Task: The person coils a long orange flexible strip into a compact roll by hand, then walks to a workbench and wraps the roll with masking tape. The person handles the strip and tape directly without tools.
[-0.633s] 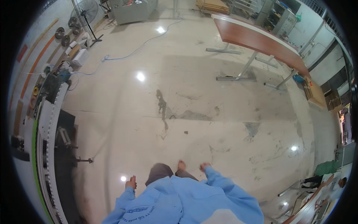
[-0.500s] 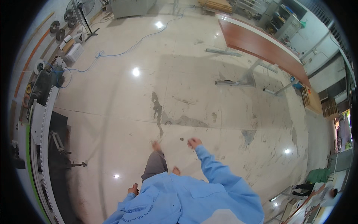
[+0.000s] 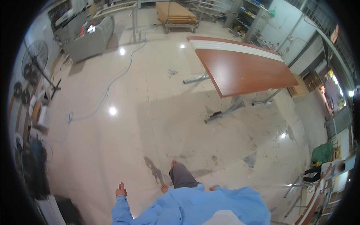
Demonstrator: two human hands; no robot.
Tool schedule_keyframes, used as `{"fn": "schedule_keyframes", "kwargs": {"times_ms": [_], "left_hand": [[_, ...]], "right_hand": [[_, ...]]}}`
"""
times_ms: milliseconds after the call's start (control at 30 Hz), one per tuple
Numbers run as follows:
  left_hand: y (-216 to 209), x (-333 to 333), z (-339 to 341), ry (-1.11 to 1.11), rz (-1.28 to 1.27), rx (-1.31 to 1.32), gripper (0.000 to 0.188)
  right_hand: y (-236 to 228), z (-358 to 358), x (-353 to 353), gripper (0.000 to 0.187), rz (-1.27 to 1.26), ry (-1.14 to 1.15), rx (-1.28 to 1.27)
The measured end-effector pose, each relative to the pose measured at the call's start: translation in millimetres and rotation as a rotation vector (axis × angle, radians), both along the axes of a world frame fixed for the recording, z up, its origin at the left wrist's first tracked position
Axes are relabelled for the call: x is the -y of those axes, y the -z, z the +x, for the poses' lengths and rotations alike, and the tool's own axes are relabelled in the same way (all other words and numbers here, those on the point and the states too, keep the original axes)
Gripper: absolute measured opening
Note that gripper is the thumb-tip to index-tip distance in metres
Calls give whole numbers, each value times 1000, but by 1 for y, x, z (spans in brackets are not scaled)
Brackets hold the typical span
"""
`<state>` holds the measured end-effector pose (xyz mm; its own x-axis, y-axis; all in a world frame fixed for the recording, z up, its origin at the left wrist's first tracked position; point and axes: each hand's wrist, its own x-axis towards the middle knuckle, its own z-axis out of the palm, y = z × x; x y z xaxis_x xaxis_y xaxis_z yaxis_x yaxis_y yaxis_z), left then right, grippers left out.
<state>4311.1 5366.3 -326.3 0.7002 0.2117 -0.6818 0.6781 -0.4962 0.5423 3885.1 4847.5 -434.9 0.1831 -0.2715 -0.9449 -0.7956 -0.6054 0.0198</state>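
My left hand hangs out in front at the lower left, over the tiled floor. Its fingers are curled, with one digit pointing up. Whether a small thing is in its grasp is too small to tell. Close to my body on the right, my right hand shows only in part past the blue sleeve; its fingers are blurred and partly hidden. Neither hand touches any of the furniture around.
Ahead right, a reddish-brown panel lies on metal stands. A blue hose crosses the floor. Stacked boards stand on a trolley at the back. On the left are a fan and a grey cabinet. Another person is at right.
I have stepped forward, other leg in front, and the panel and boards appear nearer. My left hand has swung forward; my right hand has swung back toward my body.
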Motion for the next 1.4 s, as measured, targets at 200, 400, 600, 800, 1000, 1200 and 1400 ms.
{"fn": "schedule_keyframes", "kwargs": {"times_ms": [200,400,600,800,1000,1200,1400], "left_hand": [[-28,123,248,205,77,167,60],[-26,250,324,70,81,-206,70],[13,394,466,265,79,-320,69],[16,521,713,260,74,-279,69],[-5,691,1042,298,238,-101,70],[-48,884,1258,506,321,120,74],[-42,1074,1285,572,277,-74,76]], "right_hand": [[43,226,91,34,138,59,166],[3,618,246,30,45,524,513],[-76,970,401,30,265,687,1042],[-115,1110,497,27,253,670,845],[-106,1234,588,26,339,713,871],[-87,1401,732,26,410,811,916],[-108,1544,949,28,349,965,1040]]}}
